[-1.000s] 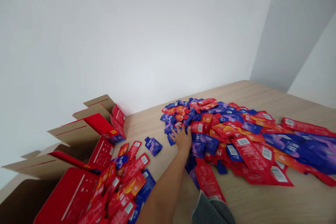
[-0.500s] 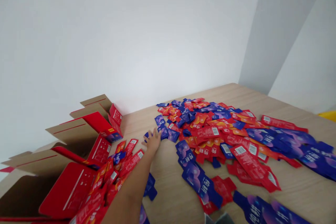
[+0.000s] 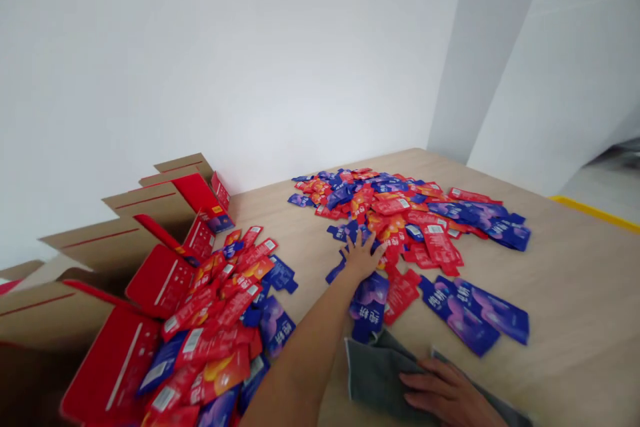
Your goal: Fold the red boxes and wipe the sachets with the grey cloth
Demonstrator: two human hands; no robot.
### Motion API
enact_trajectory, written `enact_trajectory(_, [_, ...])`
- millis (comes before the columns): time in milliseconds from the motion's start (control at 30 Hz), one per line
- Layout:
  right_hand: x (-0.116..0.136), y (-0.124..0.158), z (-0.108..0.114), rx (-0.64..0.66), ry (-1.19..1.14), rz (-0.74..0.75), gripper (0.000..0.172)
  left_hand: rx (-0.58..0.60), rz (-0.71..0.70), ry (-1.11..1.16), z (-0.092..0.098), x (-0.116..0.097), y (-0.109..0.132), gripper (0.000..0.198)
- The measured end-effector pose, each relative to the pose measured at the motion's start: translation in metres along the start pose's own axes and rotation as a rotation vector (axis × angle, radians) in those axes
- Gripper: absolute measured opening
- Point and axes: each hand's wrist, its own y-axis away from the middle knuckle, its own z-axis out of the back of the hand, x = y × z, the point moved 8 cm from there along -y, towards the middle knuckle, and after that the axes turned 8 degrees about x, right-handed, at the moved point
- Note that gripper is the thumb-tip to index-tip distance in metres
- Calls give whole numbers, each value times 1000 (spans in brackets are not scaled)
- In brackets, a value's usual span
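Note:
My left hand lies with its fingers spread over blue printed packets at the near edge of a large heap. It presses on them from above, and its palm hides some of them. Red packets lie just right of that hand. At the bottom, my right hand rests bent over a folded grey cloth, gripping it against the table; its thumb is hidden. Two larger blue packets lie beyond the cloth on the right.
Open cardboard boxes with red flaps stand in a row on the left. Beside them lies a pile of red and blue packets. The large mixed heap spreads over the wooden table, before a white wall.
My left hand has moved right, from small blue packets near the boxes to the heap's near edge. My right hand and most of the grey cloth have come into view, as the view has shifted.

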Motion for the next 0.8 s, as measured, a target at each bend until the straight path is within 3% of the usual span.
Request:
enact_trajectory(100, [32,11,2,58,-59,79,43,78,-86,50,-21,-20,43,59])
enact_trajectory(233, [67,32,-8,127,-11,156,52,93,-216,52,-39,-35,118,57])
enact_trajectory(367, [83,60,-18,126,5,177,52,-91,-330,83,-34,-37,201,49])
enact_trajectory(467, [86,85,-21,92,-84,223,47,-203,-224,58,-31,-14,248,47])
enact_trajectory(633, [77,95,-17,-30,-225,398,36,-55,-188,-281,-64,16,279,52])
enact_trajectory(800, [42,43,1,-161,-247,362,37,-126,-22,-490,-65,21,273,65])
